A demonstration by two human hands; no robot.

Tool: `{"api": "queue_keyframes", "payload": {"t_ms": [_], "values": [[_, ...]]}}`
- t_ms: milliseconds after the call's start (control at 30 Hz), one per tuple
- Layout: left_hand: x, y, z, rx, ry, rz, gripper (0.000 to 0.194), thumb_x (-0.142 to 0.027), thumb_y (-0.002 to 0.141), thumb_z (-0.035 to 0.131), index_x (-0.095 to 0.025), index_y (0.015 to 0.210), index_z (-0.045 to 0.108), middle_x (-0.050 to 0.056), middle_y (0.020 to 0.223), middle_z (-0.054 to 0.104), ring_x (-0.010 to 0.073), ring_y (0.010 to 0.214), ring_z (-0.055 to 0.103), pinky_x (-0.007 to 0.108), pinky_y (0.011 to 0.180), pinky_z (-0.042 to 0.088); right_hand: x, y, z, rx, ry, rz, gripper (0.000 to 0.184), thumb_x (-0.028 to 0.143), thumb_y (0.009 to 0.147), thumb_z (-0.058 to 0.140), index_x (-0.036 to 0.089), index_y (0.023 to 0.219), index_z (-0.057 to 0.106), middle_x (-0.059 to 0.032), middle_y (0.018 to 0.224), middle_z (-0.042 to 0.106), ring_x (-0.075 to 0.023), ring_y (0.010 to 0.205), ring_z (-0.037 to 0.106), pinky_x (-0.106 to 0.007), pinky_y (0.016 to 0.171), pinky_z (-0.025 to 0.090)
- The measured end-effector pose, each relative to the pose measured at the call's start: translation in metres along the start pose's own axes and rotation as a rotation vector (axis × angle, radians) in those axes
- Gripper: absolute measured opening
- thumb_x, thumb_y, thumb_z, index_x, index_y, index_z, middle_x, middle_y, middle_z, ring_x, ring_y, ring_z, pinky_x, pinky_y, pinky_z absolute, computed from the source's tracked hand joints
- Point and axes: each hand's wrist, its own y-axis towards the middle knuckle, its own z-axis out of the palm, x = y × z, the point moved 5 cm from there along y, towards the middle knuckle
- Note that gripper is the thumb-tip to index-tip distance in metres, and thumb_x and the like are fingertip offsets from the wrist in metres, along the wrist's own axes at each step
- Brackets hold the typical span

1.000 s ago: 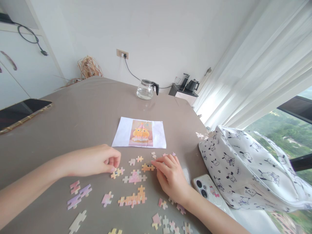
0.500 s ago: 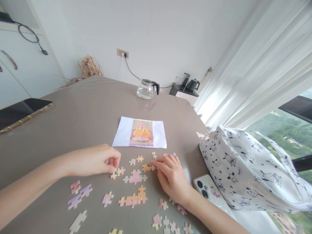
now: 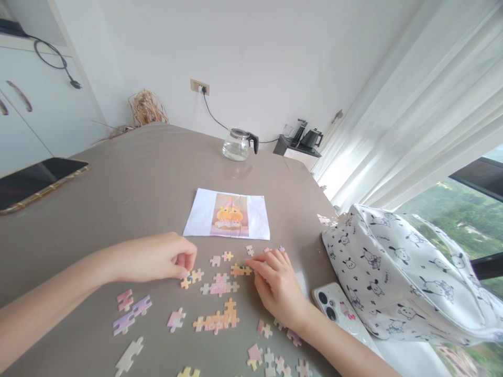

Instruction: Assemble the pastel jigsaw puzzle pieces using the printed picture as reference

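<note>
My left hand [image 3: 159,257] rests on the grey table [image 3: 118,193] with its fingers curled, the fingertips pinching a small yellow-pink cluster of joined puzzle pieces [image 3: 192,277]. My right hand [image 3: 277,285] lies to the right, fingers bent, with the fingertips pressing on an orange cluster of pieces [image 3: 239,270]. Between and below the hands lie a pink joined group [image 3: 218,287] and a longer orange-pink strip [image 3: 217,320]. A paper sheet printed with the reference picture [image 3: 228,214] lies just beyond the hands.
Loose pastel pieces [image 3: 129,314] are scattered near the front edge. A phone [image 3: 338,309] and a white patterned bag [image 3: 401,272] lie at the right. A glass kettle [image 3: 236,145] stands at the far edge, a dark tablet [image 3: 35,180] at the left.
The view has shifted slightly. Both hands stay in nearly the same place on their clusters of pieces.
</note>
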Motion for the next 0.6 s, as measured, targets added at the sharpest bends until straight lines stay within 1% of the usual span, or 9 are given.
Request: {"api": "queue_keyframes", "payload": {"t_ms": [267, 433, 600], "values": [[-0.0029, 0.0002, 0.002, 0.041, -0.003, -0.022, 0.013, -0.035, 0.079, 0.056, -0.029, 0.084, 0.066, -0.001, 0.091, 0.067, 0.02, 0.083, 0.063, 0.027, 0.065, 0.042, 0.001, 0.0, -0.0004, -0.014, 0.004, -0.017, 0.035, 0.002, 0.088, 0.045, 0.017, 0.112, 0.065, -0.0085, 0.1, 0.067, -0.023, 0.086, 0.054, -0.04, 0.079, 0.042], [0.0007, 0.0019, 0.0016, 0.022, 0.0, -0.029, 0.016, -0.039, 0.078, 0.057, -0.028, 0.087, 0.065, 0.001, 0.093, 0.066, 0.0209, 0.085, 0.063, 0.027, 0.067, 0.043, 0.0003, -0.0003, -0.0016, -0.016, 0.011, -0.016, 0.035, 0.002, 0.088, 0.045, 0.016, 0.113, 0.065, -0.0087, 0.1, 0.067, -0.0233, 0.087, 0.054, -0.04, 0.078, 0.042], [0.0023, 0.0024, -0.0029, -0.018, 0.011, -0.025, 0.017, -0.039, 0.078, 0.056, -0.028, 0.088, 0.064, 0.001, 0.089, 0.066, 0.0206, 0.08, 0.062, 0.027, 0.064, 0.041, -0.0001, -0.0002, -0.0007, -0.014, 0.017, -0.012, 0.033, 0.003, 0.089, 0.045, 0.016, 0.112, 0.065, -0.0086, 0.1, 0.067, -0.0229, 0.086, 0.054, -0.038, 0.075, 0.04]]}}
